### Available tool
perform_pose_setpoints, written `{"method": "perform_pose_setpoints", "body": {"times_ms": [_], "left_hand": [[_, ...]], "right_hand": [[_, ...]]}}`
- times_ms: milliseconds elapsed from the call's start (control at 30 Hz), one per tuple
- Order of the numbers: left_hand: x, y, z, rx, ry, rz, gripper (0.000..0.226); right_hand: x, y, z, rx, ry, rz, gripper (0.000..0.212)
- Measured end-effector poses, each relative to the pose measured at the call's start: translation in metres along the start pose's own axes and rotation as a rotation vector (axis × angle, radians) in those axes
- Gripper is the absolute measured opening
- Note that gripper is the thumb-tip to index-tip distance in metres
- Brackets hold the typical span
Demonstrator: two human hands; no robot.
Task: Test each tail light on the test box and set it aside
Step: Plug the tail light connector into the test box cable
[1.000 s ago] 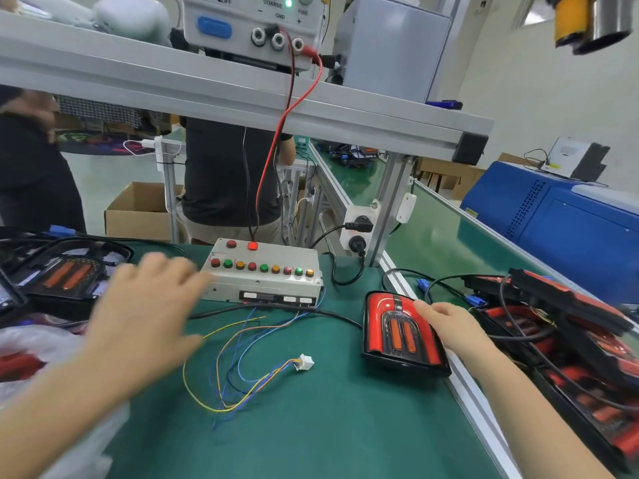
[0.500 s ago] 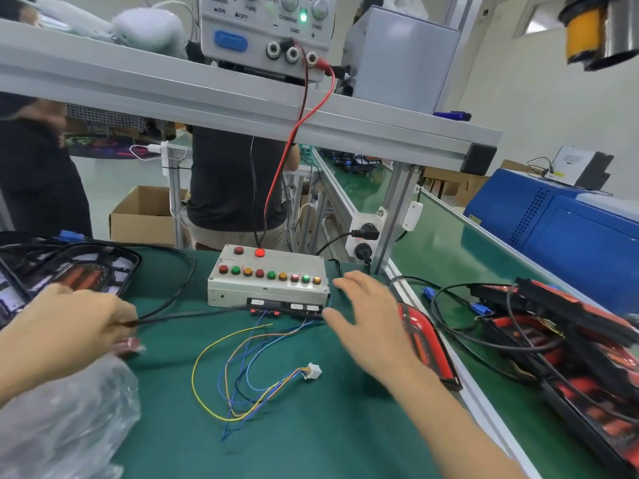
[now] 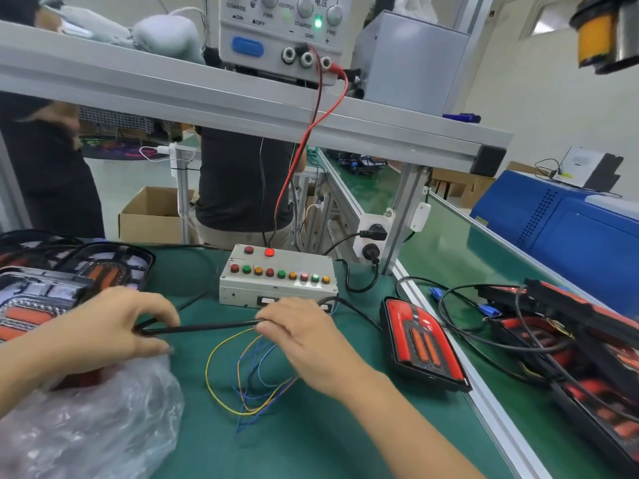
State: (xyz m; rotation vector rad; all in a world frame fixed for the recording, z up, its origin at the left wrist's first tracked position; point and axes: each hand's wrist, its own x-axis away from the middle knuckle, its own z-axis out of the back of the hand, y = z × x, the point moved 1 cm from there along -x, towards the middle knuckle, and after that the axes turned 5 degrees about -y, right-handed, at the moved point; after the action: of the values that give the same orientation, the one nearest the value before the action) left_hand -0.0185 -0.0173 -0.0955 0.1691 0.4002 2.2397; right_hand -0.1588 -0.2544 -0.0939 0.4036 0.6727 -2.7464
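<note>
**Two hands on one cable, and a tangle of loose wires beneath**

Both hands are on the same black cable [image 3: 207,327], stretched taut between them just in front of the test box [image 3: 276,281]. The left hand [image 3: 114,330] pinches its near end between thumb and curled fingers; the right hand [image 3: 304,337] has its fingers curled over the cable further along, close to the box's front edge. Whether the right hand also holds a connector cannot be told, since the fingers hide that end.

One tail light [image 3: 420,344] lies face up on the green worktop [image 3: 311,444] to the right of the box, apart from both hands. More lights sit stacked at the left edge [image 3: 45,299] and piled with their leads at the right [image 3: 570,340].

The main risk appears to be snagging. Thin coloured wires [image 3: 249,375] loop loosely on the worktop directly under the right hand, and a pull on the cable could drag them along or strain them where they meet the box. A hard tug might also shift the light-looking box itself. The clear plastic bag [image 3: 90,423] under the left forearm could slide or catch the cable end. At the right, the heaped black leads lie crossed over one another, so lifting one lamp there could bring a neighbour with it.
</note>
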Motion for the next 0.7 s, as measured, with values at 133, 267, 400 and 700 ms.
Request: {"method": "perform_pose_setpoints", "body": {"times_ms": [133, 267, 400, 700], "left_hand": [[-0.008, -0.016, -0.001, -0.137, 0.019, 0.045, 0.016], [0.003, -0.040, -0.013, -0.034, 0.077, 0.140, 0.036], [0.003, 0.001, -0.017, -0.013, 0.266, 0.017, 0.046], [-0.055, 0.133, -0.031, 1.531, -0.226, 0.364, 0.032]], "right_hand": [[0.013, 0.001, 0.019, -0.305, 0.158, -0.088, 0.020], [0.038, 0.029, 0.065, -0.401, 0.349, -0.240, 0.018], [0.054, 0.046, 0.078, -0.274, 0.280, -0.293, 0.020], [0.081, 0.052, 0.051, 0.036, 0.128, -0.155, 0.019]]}}
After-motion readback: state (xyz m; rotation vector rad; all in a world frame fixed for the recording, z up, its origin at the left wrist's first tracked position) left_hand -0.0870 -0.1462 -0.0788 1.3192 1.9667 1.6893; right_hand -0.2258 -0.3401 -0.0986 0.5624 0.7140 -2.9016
